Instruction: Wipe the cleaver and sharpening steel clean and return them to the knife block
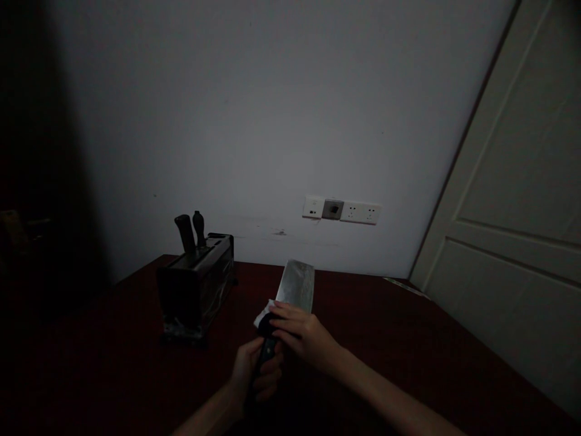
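A cleaver (297,281) with a broad grey blade and a dark riveted handle is held in front of me, its blade pointing up and away. My left hand (254,369) is wrapped round the handle. Near the base of the blade, my right hand (302,333) presses a crumpled white tissue or cloth (263,313) with bent fingers. Most of that white piece is hidden under the fingers. To the left stands a dark knife block (195,281) with two black knife handles (185,233) sticking up out of it.
Beneath everything is a dark red wooden table (363,321). Behind it rises a pale wall with a row of sockets (341,211). A panelled door (512,242) leans into view at the right. The far left is too dark to make out.
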Demonstrator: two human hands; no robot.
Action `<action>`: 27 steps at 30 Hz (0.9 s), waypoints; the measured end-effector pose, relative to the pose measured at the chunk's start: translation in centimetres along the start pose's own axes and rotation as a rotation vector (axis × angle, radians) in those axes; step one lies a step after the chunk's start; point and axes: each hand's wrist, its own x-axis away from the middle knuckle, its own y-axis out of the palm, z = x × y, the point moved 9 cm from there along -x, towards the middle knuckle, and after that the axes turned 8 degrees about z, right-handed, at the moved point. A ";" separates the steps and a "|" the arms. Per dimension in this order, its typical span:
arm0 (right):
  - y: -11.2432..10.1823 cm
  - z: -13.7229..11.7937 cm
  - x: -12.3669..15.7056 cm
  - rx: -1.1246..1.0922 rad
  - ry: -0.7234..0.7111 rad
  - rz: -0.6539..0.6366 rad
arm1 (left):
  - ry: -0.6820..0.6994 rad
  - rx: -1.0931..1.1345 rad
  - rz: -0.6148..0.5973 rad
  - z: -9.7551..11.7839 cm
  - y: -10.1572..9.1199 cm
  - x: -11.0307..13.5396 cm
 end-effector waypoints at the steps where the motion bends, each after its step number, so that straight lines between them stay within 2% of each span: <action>1: -0.3 0.2 -0.2 0.006 -0.005 0.005 | -0.005 -0.005 -0.003 -0.1 0.1 0.0; 6: -5.6 5.3 -3.3 0.133 0.095 0.237 | -0.008 -0.034 -0.021 -0.2 1.4 0.2; 8: -6.7 6.5 -3.9 0.167 0.121 0.308 | -0.007 -0.039 -0.027 -0.2 1.7 0.3; 11: -5.5 5.0 -2.8 0.145 0.118 0.289 | -0.014 -0.033 -0.032 -0.3 1.6 0.4; 15: -1.2 0.0 0.3 0.038 0.033 0.069 | 0.022 -0.022 -0.073 0.0 1.3 0.3; 17: -0.6 -1.2 0.8 0.020 0.003 0.014 | 0.023 -0.020 -0.095 0.0 1.4 0.3; 20: -2.7 0.2 -0.8 0.061 0.012 0.068 | -0.015 -0.023 -0.095 -0.4 1.9 0.3; 24: -7.1 4.3 -4.1 0.170 0.097 0.279 | -0.032 -0.049 -0.071 -0.7 2.7 0.5; 26: -7.6 4.8 -4.5 0.193 0.117 0.345 | -0.028 -0.048 -0.061 -0.6 2.8 0.5; 27: -7.2 4.4 -4.3 0.188 0.116 0.348 | -0.023 -0.044 -0.061 -0.5 2.7 0.5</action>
